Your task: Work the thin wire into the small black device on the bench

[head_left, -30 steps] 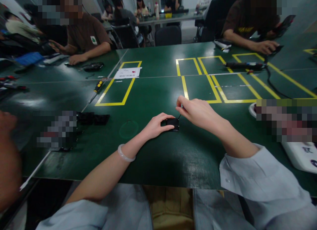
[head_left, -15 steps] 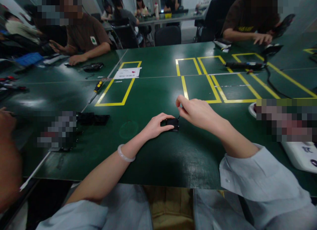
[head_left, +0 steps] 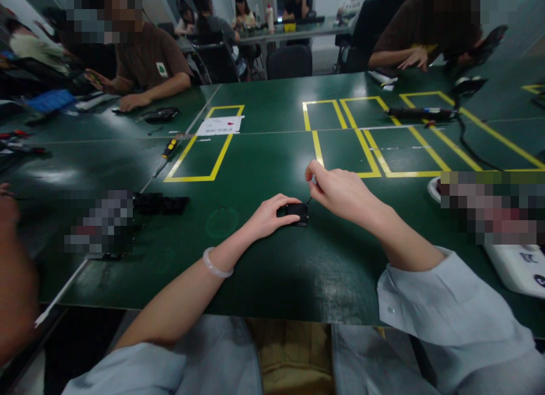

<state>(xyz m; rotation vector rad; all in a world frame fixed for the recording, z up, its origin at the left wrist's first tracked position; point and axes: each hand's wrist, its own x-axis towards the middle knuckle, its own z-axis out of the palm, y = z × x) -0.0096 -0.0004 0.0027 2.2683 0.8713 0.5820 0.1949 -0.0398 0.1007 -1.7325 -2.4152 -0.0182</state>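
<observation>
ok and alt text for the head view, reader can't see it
The left hand grips a small black part on a green table, while the right hand holds a thin dark rod at its corner. Farther left lies a yellow-and-black screwdriver; co-workers sit opposite.

a person in a loose, pale blue-grey shirt (head_left: 221, 355), softly creased. the right sleeve (head_left: 460, 315) ends on the forearm in a wide cuff (head_left: 404, 293) bearing a small, round, pale button (head_left: 390, 310). the left sleeve (head_left: 131, 368) sits higher, leaving most of the forearm uncovered. a smooth, milky-white bangle (head_left: 213, 269) rings the arm above the bare left hand (head_left: 270, 216). the shirt's front hangs in two panels with straight edges, framing tan cloth (head_left: 293, 355) with vertical seams; whether top or trousers cannot be told.
</observation>
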